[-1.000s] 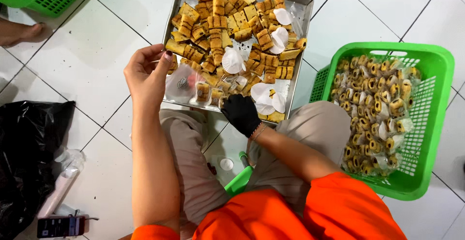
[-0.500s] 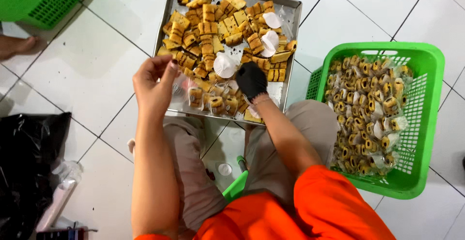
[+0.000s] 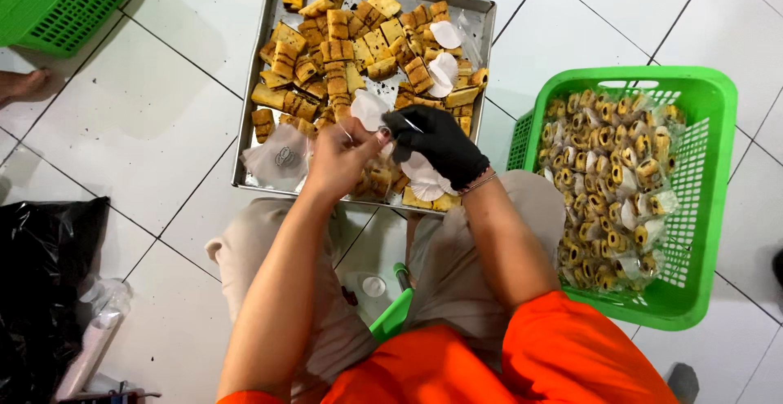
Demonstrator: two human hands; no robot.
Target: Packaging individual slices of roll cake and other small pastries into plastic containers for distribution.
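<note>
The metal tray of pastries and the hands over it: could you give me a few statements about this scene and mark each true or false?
1. The right hand wears a black glove. True.
2. The left hand is gloved too. False: it is bare.
3. The metal tray holds cut pastry pieces. True.
4. The green basket on the right holds only white wrappers. False: it holds many small wrapped pastries.
5. Both hands meet over the tray's near edge. True.
</note>
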